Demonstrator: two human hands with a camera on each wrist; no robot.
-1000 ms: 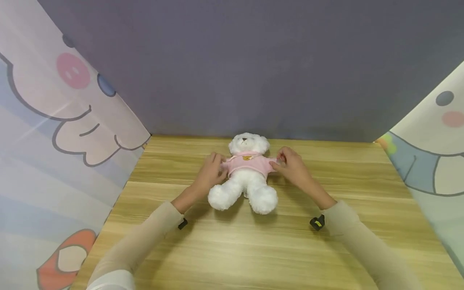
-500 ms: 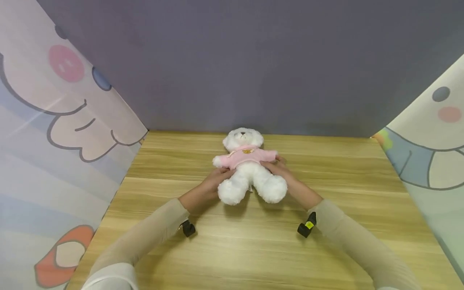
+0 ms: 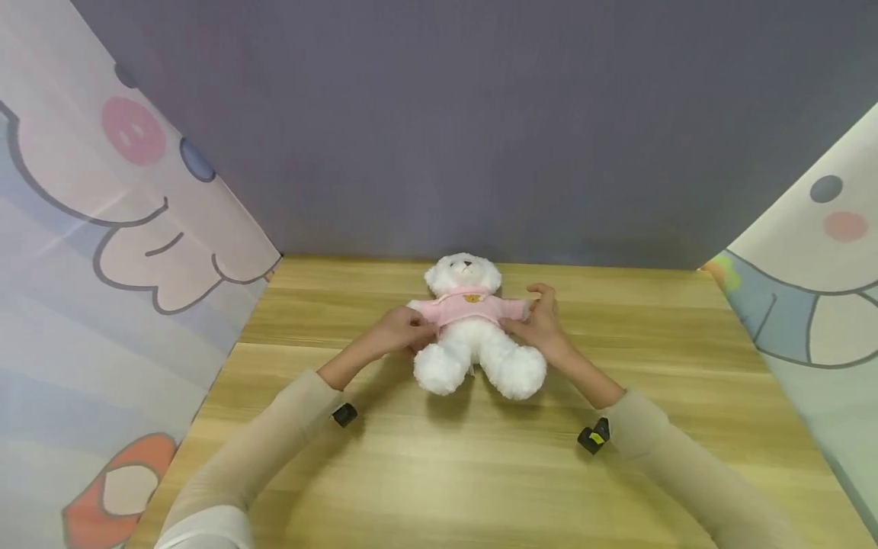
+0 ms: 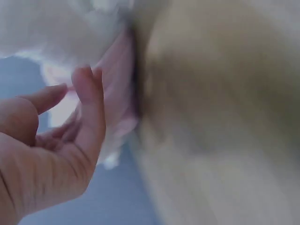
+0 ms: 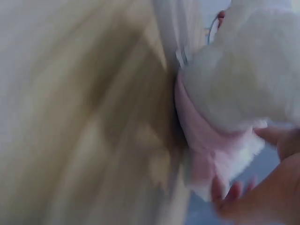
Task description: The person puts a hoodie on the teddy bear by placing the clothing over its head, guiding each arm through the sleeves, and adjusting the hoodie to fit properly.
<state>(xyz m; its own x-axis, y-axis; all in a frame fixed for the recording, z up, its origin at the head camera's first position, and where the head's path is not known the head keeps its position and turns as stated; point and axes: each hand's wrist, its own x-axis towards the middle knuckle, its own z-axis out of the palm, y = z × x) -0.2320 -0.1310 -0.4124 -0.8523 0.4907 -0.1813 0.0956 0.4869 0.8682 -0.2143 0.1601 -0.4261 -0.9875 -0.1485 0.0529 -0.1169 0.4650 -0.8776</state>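
A white plush teddy bear [image 3: 442,366] lies on its back, head toward the grey panel. It wears a pink shirt [image 3: 461,309] with a small brown bear patch on the chest. My left hand [image 3: 401,329] pinches the shirt's lower edge at the bear's side; the left wrist view shows thumb and index finger close together there. On the opposite side, my right hand [image 3: 542,324] has its thumb at the hem and its other fingers curved around the sleeve, the index finger raised. The bear's body partly hides the fingertips.
The wooden table [image 3: 425,473] runs back to an upright grey panel [image 3: 439,137]. Cartoon-printed walls stand on the left [image 3: 62,252] and right [image 3: 823,305]. A black wrist device [image 3: 593,436] sits under the right cuff, with another device [image 3: 344,415] under the left.
Both hands left the sleeve ends, slid down under the bear's sides, and then moved up to the shirt's hem. The bear shifted slightly to the right, its legs included.
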